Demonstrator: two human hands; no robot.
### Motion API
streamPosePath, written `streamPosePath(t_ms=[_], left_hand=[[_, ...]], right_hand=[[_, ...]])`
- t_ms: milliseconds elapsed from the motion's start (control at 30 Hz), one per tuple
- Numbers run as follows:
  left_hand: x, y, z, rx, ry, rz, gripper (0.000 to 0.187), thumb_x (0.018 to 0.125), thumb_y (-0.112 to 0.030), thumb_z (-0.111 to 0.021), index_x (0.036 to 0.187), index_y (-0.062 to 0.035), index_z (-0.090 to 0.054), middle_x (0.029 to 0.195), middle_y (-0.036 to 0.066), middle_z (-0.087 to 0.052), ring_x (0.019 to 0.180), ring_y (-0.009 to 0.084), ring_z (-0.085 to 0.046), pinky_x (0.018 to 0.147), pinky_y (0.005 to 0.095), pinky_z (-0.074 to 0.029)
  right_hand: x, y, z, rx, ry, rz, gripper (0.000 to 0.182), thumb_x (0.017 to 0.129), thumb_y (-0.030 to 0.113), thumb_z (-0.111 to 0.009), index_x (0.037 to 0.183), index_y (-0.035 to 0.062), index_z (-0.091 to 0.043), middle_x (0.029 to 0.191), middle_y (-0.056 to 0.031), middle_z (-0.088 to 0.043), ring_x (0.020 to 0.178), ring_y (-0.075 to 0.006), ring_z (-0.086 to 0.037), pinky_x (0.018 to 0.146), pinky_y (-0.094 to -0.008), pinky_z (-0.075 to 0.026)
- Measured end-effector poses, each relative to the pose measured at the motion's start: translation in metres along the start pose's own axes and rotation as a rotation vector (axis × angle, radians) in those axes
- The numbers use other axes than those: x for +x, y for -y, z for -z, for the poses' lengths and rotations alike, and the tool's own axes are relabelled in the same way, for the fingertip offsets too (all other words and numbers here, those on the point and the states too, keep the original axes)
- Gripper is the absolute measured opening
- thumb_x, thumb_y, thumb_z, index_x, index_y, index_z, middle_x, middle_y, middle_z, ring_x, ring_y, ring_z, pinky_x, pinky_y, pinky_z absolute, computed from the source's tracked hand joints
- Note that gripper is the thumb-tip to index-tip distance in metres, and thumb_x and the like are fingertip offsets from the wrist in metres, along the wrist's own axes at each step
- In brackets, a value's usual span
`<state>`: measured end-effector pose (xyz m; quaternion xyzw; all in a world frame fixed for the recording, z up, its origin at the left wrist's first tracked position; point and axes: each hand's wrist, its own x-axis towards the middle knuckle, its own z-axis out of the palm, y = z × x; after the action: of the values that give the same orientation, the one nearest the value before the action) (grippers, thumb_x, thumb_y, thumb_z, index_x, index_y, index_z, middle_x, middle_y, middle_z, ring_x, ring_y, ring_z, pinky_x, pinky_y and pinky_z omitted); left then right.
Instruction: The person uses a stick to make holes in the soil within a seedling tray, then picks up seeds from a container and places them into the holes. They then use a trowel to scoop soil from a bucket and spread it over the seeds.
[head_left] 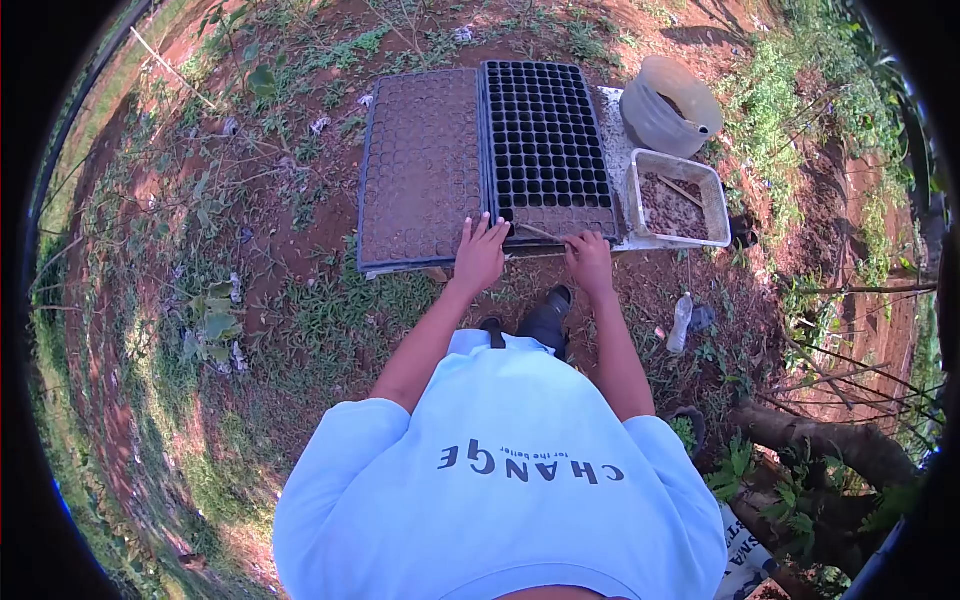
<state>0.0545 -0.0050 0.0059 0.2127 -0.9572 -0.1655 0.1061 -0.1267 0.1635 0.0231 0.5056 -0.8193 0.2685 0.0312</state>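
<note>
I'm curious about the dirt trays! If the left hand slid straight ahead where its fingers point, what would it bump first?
Probably the soil-filled tray: the left hand lies at its near right corner, fingers pointing along its edge beside the black cell tray. Depth is unclear.

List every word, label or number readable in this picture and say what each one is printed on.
"CHANGE" on the light blue shirt, seen upside down.
"for the better" in small letters beside it on the same shirt.
Partial dark letters on the white sack at the lower right: cut off, not readable.
The plastic bottle on the ground: any label is too small to read.

Tub of soil [678, 196], bottle [680, 322]
</note>
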Motion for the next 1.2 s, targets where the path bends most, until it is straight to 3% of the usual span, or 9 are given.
streamPosePath(t_ms=[200, 400, 500, 700, 767, 1000, 1100, 1167, 1200], left_hand=[[0.000, -0.001, 0.000, 0.011, 0.010, 0.007, 0.052, 0.088, -0.011, -0.051, 0.140, -0.0091, -0.044, 0.143, 0.008, -0.046, 0.139, 0.0310, -0.032, 0.116, 0.0542, -0.015], [0.000, -0.002, 0.000, 0.002, 0.005, 0.017, 0.051, 0.088, -0.011, -0.050, 0.139, -0.0105, -0.044, 0.143, 0.008, -0.046, 0.139, 0.0310, -0.032, 0.116, 0.0544, -0.015], [0.000, -0.004, 0.002, -0.004, 0.012, 0.026, 0.051, 0.088, -0.010, -0.049, 0.139, -0.0106, -0.044, 0.143, 0.009, -0.046, 0.139, 0.0312, -0.032, 0.116, 0.0548, -0.015], [0.000, -0.005, 0.006, -0.017, 0.012, 0.035, 0.050, 0.088, -0.010, -0.049, 0.138, -0.0100, -0.045, 0.143, 0.009, -0.047, 0.139, 0.0316, -0.033, 0.116, 0.0553, -0.016], [0.000, -0.004, 0.003, -0.021, 0.006, 0.029, 0.050, 0.088, -0.009, -0.048, 0.138, -0.0097, -0.045, 0.143, 0.009, -0.047, 0.139, 0.0318, -0.033, 0.116, 0.0553, -0.016], [-0.001, -0.005, 0.005, -0.002, 0.015, 0.040, 0.053, 0.088, -0.009, -0.048, 0.141, -0.0098, -0.041, 0.143, 0.008, -0.047, 0.139, 0.0324, -0.031, 0.116, 0.0557, -0.014], [0.000, -0.007, 0.006, -0.007, 0.021, 0.043, 0.054, 0.089, -0.010, -0.047, 0.143, -0.0102, -0.039, 0.142, 0.008, -0.047, 0.140, 0.0324, -0.031, 0.116, 0.0556, -0.014], [0.000, -0.008, 0.008, -0.014, 0.020, 0.050, 0.055, 0.089, -0.010, -0.046, 0.143, -0.0104, -0.038, 0.142, 0.008, -0.048, 0.140, 0.0324, -0.030, 0.116, 0.0555, -0.014], [0.001, -0.008, 0.008, -0.014, 0.022, 0.055, 0.056, 0.090, -0.011, -0.046, 0.144, -0.0101, -0.036, 0.141, 0.009, -0.049, 0.140, 0.0323, -0.030, 0.116, 0.0556, -0.013]], right_hand=[[0.000, 0.004, 0.002, -0.031, 0.009, 0.070, 0.019, 0.077, 0.009, -0.067, 0.096, 0.0106, -0.069, 0.090, -0.0062, -0.061, 0.091, -0.0268, -0.056, 0.077, -0.0392, -0.043], [-0.003, 0.005, 0.005, -0.041, -0.060, -0.044, 0.019, 0.078, 0.008, -0.066, 0.096, 0.0113, -0.069, 0.091, -0.0064, -0.061, 0.093, -0.0271, -0.056, 0.079, -0.0400, -0.044], [-0.002, 0.003, 0.009, -0.022, 0.049, 0.040, 0.018, 0.078, 0.007, -0.066, 0.096, 0.0112, -0.068, 0.093, -0.0065, -0.062, 0.093, -0.0274, -0.057, 0.079, -0.0404, -0.044], [0.003, 0.003, -0.001, 0.047, -0.090, -0.152, 0.018, 0.078, 0.005, -0.065, 0.095, 0.0101, -0.068, 0.093, -0.0085, -0.061, 0.090, -0.0296, -0.057, 0.079, -0.0413, -0.045], [0.003, 0.005, 0.003, 0.044, 0.019, 0.056, 0.019, 0.078, 0.003, -0.065, 0.095, 0.0091, -0.068, 0.091, -0.0097, -0.061, 0.087, -0.0311, -0.057, 0.079, -0.0419, -0.046], [0.000, 0.012, -0.004, 0.063, -0.092, -0.118, 0.021, 0.076, 0.005, -0.066, 0.096, 0.0097, -0.067, 0.091, -0.0099, -0.062, 0.086, -0.0318, -0.057, 0.078, -0.0419, -0.046], [-0.002, 0.011, -0.005, 0.035, 0.018, 0.051, 0.021, 0.077, 0.004, -0.065, 0.097, 0.0093, -0.067, 0.090, -0.0101, -0.061, 0.086, -0.0319, -0.057, 0.078, -0.0420, -0.047], [-0.003, 0.009, -0.017, 0.124, -0.126, -0.177, 0.020, 0.078, 0.003, -0.065, 0.097, 0.0085, -0.067, 0.089, -0.0105, -0.060, 0.086, -0.0319, -0.056, 0.077, -0.0420, -0.047], [-0.003, 0.010, -0.016, 0.126, -0.123, -0.174, 0.020, 0.078, 0.003, -0.065, 0.097, 0.0085, -0.067, 0.089, -0.0105, -0.060, 0.086, -0.0319, -0.056, 0.077, -0.0420, -0.047]])
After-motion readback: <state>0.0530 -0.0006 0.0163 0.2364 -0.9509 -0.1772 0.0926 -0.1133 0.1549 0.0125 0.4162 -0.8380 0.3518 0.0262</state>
